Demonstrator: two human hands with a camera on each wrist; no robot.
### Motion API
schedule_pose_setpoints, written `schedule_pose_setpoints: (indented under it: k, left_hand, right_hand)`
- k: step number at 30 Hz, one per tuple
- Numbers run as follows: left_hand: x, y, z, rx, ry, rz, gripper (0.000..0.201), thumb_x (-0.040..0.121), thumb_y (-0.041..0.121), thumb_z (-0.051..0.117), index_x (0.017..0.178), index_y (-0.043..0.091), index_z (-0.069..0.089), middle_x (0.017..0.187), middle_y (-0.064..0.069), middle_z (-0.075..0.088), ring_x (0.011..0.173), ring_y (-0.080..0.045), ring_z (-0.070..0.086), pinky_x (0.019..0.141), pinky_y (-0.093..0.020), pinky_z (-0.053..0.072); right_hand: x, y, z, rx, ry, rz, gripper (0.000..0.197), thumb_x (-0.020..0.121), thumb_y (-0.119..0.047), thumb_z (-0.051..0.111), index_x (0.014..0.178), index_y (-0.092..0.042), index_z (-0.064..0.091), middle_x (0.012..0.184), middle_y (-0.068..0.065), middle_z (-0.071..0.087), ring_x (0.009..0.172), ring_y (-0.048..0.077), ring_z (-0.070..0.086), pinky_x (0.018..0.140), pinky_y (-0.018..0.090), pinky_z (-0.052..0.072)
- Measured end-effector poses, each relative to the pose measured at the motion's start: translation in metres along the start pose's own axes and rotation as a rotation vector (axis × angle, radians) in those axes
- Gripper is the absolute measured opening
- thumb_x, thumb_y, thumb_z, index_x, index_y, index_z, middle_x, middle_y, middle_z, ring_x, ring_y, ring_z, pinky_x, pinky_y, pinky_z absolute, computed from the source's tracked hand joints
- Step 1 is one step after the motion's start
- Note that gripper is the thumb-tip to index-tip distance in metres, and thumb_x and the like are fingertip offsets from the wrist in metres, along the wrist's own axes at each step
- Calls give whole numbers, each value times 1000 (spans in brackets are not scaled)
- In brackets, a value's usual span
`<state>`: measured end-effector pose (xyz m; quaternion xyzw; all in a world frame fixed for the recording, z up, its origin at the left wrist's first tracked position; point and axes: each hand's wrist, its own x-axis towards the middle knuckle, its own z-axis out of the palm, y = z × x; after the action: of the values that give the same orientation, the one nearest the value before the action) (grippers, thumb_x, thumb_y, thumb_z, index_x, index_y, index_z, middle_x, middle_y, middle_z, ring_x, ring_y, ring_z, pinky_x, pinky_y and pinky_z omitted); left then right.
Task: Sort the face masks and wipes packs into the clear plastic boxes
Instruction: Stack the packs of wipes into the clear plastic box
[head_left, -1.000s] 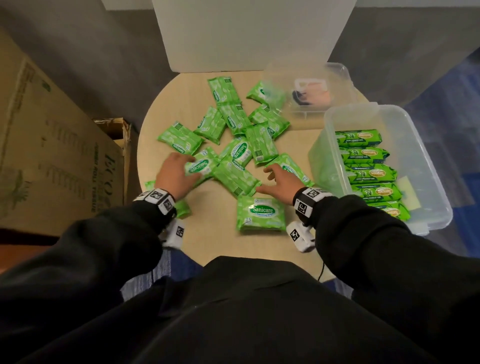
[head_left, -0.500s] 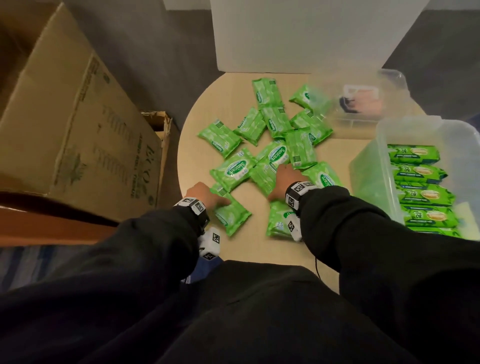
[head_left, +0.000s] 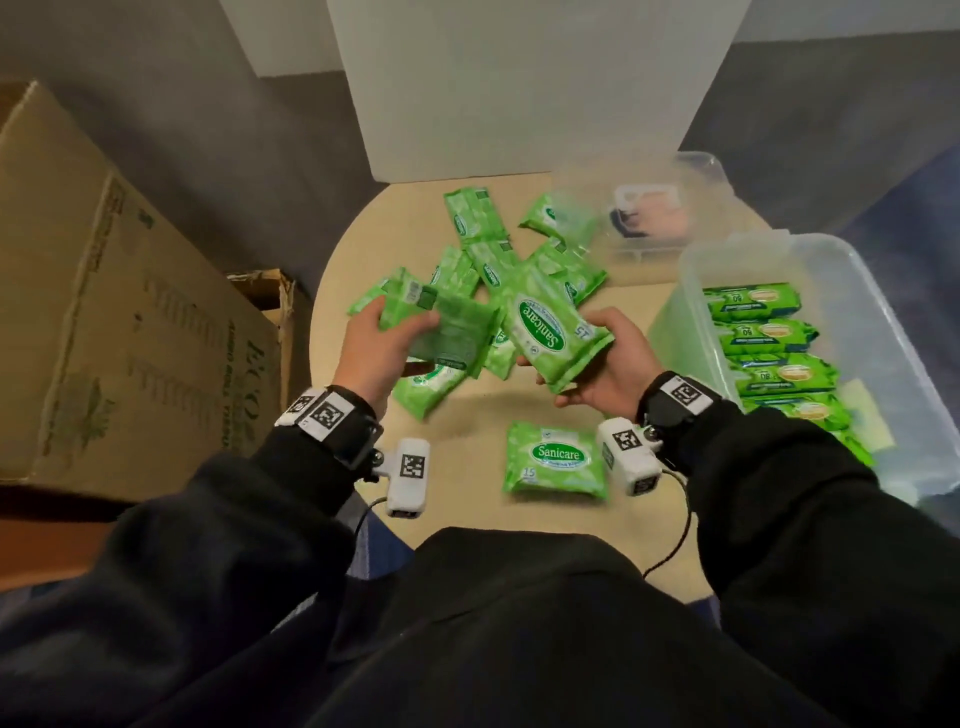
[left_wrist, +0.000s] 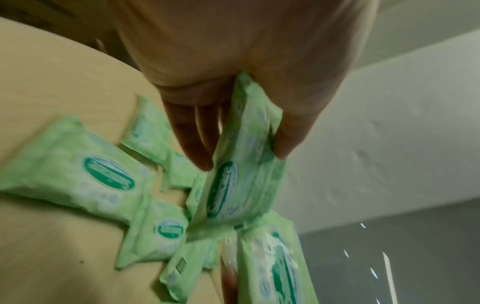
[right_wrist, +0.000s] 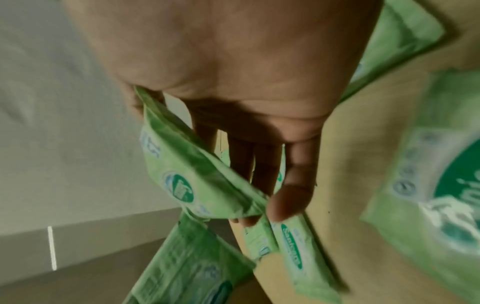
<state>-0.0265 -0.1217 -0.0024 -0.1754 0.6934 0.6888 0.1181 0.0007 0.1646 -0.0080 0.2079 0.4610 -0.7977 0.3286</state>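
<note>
Pinching one green wipes pack (head_left: 451, 332) back-side up in my left hand (head_left: 375, 347), I clasp a label-up Sanicare pack (head_left: 551, 332) in my right hand (head_left: 607, 370), both raised over the round table (head_left: 363, 249) middle; the clear box (head_left: 852, 291) at its right edge holds larger green packs.

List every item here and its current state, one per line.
left hand: holds a wipes pack, back side up
right hand: holds a Sanicare pack, label up
large clear box: open, holding a row of wipes packs
loose packs: lying on round table
</note>
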Motion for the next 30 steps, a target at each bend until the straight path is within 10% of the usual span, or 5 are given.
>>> schedule_pose_setpoints:
  k: [8,15,21,26,30]
  left_hand:
    - [-53,-23,76,732,-476,575,39,85,39,80,121,29,70,140,10,55,129,-6,52,107,-25,39]
    - [-39,-25,82,521,-255,564,26,93,21,75,119,20,73,129,4,63,116,-6,61,98,-30,54]
    - [-35,-30,85,266,-308,-69,93,77,36,91,153,31,38,135,-1,53,116,-17,63,84,-34,57]
    - [-39,-37,93,190,-376,-124,23,87,13,81,108,8,73,101,-12,79,90,-30,76,75,-43,62]
    - [-36,-38,91,144,-465,-295,26,91,-3,69,117,3,70,111,-20,75,89,-32,73,80,-50,61]
  right_hand:
    - [-21,27,1,309,98,-48,55,97,-43,55,137,-5,61,128,20,66,113,39,65,97,56,50]
    - [-30,51,-13,251,227,-210,57,91,3,61,145,-2,44,125,30,61,104,46,68,75,57,60]
    - [-33,68,-13,303,237,-227,46,96,-4,55,141,-1,50,130,27,63,103,45,70,69,51,62]
    - [-34,81,-16,329,425,-232,50,91,-40,72,133,-15,64,125,15,71,115,36,68,97,57,53]
    - [-46,86,-30,323,622,-281,33,93,-34,69,121,-18,69,107,6,76,88,25,72,66,33,54]
